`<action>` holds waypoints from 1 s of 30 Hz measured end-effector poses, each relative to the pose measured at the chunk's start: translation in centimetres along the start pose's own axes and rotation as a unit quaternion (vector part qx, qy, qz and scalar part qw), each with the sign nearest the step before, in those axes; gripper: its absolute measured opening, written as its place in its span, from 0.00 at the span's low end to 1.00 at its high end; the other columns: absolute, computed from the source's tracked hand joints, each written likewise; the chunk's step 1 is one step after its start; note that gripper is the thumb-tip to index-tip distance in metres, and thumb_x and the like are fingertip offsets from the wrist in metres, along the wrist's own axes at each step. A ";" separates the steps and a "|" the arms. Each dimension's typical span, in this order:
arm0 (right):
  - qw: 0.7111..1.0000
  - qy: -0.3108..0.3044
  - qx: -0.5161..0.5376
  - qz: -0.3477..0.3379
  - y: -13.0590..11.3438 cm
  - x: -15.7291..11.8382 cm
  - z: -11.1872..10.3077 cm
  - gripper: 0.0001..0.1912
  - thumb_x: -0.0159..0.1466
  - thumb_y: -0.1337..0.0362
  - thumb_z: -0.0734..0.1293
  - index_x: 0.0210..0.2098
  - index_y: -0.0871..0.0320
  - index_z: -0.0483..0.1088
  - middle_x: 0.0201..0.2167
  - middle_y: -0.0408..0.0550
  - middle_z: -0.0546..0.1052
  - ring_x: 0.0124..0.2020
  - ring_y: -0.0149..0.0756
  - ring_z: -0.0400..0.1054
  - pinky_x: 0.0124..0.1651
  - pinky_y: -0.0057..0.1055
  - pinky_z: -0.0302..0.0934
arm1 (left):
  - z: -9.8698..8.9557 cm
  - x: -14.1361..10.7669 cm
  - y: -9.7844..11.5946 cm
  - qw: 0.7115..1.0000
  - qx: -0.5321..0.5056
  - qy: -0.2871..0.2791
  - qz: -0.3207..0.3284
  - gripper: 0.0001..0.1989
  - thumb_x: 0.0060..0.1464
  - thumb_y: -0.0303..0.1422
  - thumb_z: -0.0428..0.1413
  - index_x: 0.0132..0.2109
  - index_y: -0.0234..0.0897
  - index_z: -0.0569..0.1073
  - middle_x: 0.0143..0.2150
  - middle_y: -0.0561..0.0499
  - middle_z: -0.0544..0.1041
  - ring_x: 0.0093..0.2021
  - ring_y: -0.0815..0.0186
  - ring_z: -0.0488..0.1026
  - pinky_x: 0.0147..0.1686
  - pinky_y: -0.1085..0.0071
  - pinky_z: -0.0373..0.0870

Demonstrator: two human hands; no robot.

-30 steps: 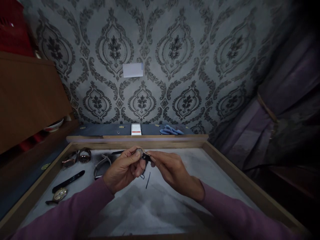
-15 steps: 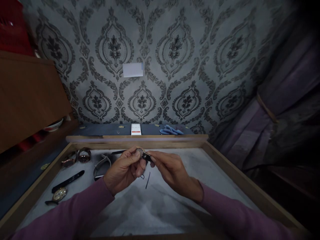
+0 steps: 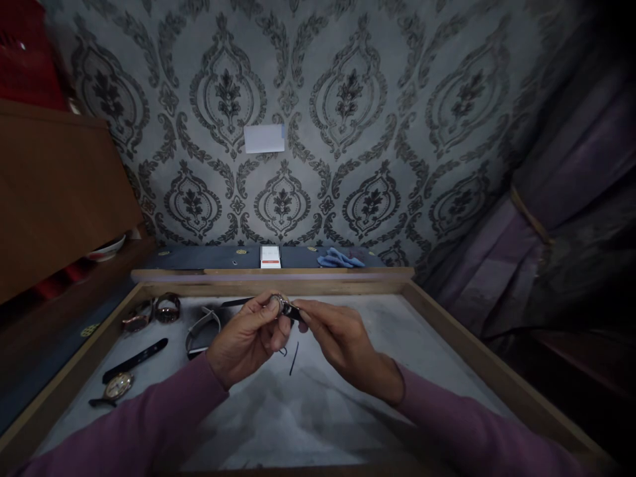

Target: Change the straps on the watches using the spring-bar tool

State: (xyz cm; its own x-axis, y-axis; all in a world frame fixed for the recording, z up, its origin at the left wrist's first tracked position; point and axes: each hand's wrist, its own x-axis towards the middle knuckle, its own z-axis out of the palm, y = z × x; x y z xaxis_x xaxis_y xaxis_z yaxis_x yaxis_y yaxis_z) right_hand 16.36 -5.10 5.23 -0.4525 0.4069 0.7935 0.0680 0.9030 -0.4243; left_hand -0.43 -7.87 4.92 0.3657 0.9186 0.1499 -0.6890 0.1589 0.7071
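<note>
My left hand [image 3: 253, 334] is closed on a small round watch [image 3: 279, 304], its thumb on the case. From the watch's right side a short black strap [image 3: 294, 313] sticks out, pinched by the fingertips of my right hand [image 3: 342, 334]. Both hands meet above the pale tray surface. Below them lie a thin dark stick [image 3: 294, 359] and a small dark loop [image 3: 283, 352]. A black strip [image 3: 236, 302] extends behind my left hand.
A wooden-framed tray [image 3: 278, 285] holds a gold-cased watch [image 3: 119, 385] with black strap, two bracelet watches [image 3: 167, 308] and a grey-strapped watch [image 3: 203, 331] on the left. Behind its rim are a white-and-red card [image 3: 270, 257] and blue cloth [image 3: 340, 258].
</note>
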 end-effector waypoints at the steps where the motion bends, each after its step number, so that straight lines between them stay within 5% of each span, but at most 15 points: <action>1: 1.000 -0.001 -0.002 0.001 0.0 0.0 0.0 0.16 0.67 0.73 0.59 0.50 0.57 0.73 0.28 0.44 0.77 0.26 0.28 0.71 0.32 0.23 0.68 | 0.0 0.0 0.0 1.000 0.000 0.001 -0.001 0.10 0.52 0.31 0.64 0.33 0.32 0.69 0.22 0.53 0.75 0.16 0.78 0.66 0.19 0.84 0.62; 30: 0.999 -0.028 -0.040 0.019 0.2 -0.1 -0.6 0.15 0.68 0.70 0.60 0.49 0.58 0.74 0.30 0.47 0.80 0.26 0.30 0.73 0.32 0.25 0.68 | -0.3 0.0 0.4 0.997 0.063 0.032 0.000 0.11 0.52 0.32 0.64 0.32 0.33 0.69 0.23 0.53 0.76 0.16 0.76 0.68 0.19 0.83 0.63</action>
State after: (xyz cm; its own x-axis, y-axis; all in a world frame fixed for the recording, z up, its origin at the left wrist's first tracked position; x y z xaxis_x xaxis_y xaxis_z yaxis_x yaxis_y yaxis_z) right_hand 16.91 -4.91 5.36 -0.4968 0.4351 0.7509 0.1558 0.8959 -0.4160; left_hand -0.89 -7.75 5.03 0.3220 0.9404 0.1092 -0.6034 0.1150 0.7891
